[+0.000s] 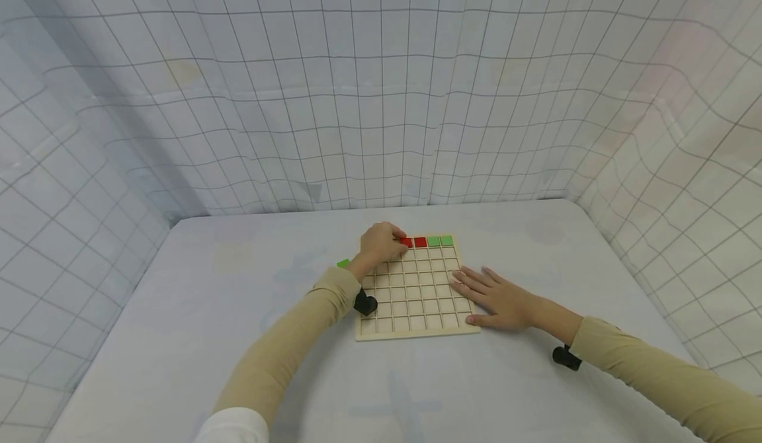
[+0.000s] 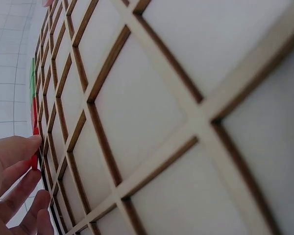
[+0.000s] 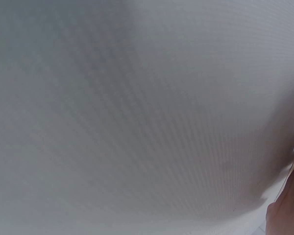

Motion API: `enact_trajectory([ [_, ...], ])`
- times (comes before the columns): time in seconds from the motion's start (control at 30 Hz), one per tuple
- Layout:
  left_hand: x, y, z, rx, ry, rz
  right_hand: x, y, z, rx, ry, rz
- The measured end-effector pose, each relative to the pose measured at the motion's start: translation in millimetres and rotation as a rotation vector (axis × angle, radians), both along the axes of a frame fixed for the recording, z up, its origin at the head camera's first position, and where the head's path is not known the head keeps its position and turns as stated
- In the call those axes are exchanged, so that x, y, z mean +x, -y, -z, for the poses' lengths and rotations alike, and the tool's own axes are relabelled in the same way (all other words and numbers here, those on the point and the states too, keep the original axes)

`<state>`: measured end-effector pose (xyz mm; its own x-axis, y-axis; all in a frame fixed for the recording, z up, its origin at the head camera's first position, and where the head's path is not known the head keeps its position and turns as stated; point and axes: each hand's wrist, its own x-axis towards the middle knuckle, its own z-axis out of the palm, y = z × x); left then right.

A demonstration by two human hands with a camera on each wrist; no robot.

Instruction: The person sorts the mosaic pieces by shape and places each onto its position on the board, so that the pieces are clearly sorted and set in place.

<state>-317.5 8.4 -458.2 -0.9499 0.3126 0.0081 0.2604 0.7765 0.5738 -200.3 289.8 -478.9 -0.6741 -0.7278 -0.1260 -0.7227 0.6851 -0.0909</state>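
A pale wooden grid board [image 1: 417, 333] lies on the table, its square cells edged by raised strips. At the far edge my left hand [image 1: 380, 244] pinches a red square tile [image 2: 35, 160] between thumb and fingers, partly covered by them. Beside it in the same row are another red tile [image 1: 420, 242] and two green tiles [image 1: 433, 241] at the right end. My right hand [image 1: 503, 299] lies flat with fingers spread, its fingertips over the board's right edge. In the right wrist view only a sliver of the right hand [image 3: 286, 200] shows.
A green piece [image 1: 343, 264] lies left of the board, partly hidden by the left forearm. The white table [image 1: 196, 337] is bounded by hanging white cloth with dark grid lines [image 1: 393, 99] at the back and sides.
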Motion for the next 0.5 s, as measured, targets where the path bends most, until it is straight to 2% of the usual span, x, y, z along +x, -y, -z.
enact_trajectory([
  [0.5, -1.8, -1.8, 0.6, -0.007, 0.010, 0.006, 0.0, 0.9, -0.6, -0.005, -0.010, -0.001],
])
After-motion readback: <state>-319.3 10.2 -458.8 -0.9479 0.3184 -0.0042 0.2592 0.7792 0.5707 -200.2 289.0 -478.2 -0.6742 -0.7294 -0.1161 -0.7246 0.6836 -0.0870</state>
